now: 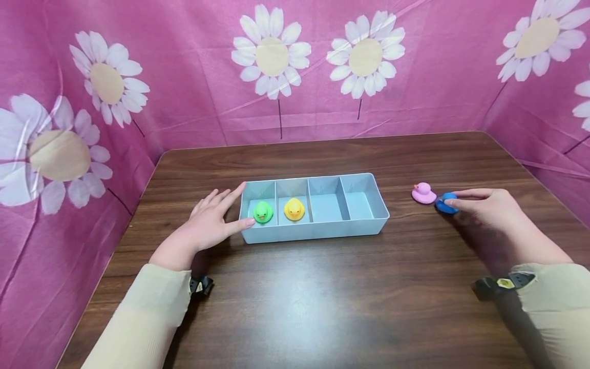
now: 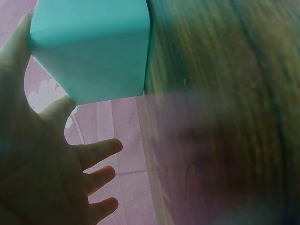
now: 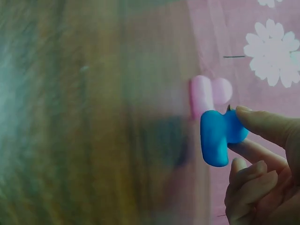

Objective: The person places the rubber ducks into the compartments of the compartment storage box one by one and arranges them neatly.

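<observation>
As its head presumably suits pinching, the blue duck is held there by fingers of the right hand, just beside the pink duck; the tray is probably steadied by the left hand, fingers spread wide across its left end.

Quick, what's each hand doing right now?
Left hand: open, thumb and index finger touching the end of the divided tray.
Right hand: closed, holding the blue duck between thumb and finger.
</observation>
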Tool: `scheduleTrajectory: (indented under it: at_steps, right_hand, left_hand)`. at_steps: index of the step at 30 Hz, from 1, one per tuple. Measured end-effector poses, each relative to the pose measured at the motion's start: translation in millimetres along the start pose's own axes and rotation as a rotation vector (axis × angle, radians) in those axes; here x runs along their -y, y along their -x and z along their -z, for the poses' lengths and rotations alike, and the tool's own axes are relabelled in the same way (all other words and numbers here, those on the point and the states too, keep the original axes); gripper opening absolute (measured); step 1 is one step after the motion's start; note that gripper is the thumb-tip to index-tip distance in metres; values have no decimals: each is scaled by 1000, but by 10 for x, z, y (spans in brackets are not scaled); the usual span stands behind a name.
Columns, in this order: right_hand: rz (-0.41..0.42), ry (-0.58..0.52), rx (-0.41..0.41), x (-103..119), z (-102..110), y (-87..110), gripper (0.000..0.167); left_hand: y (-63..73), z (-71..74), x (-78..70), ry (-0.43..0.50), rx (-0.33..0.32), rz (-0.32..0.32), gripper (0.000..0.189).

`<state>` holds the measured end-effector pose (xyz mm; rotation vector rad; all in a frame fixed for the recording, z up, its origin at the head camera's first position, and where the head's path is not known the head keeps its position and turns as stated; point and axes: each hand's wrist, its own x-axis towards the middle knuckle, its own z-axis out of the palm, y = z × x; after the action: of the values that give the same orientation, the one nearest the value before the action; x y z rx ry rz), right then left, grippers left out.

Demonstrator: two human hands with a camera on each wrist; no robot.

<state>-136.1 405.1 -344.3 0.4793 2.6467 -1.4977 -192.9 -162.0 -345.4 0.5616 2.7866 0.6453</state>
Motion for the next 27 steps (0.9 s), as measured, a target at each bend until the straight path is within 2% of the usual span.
scheduleTrajectory:
  at_steps: [5, 12, 14, 19, 27]
  right_hand:
    - [34, -41, 2, 123, 20, 53, 14]
    - [114, 129, -11, 335, 17, 57, 21]
    - [138, 141, 3, 397, -1, 57, 22]
    - [192, 126, 40, 536, -79, 50, 18]
    - [195, 87, 71, 744, -220, -1, 18]
  left_hand:
    - [-3, -1, 5, -1, 3, 0, 89]
    - [-21, -11, 24, -2, 3, 3, 89]
    - [-24, -11, 26, -3, 2, 1, 90]
    - [-25, -13, 30, -4, 0, 2, 90]
    - [-11, -7, 16, -2, -1, -1, 89]
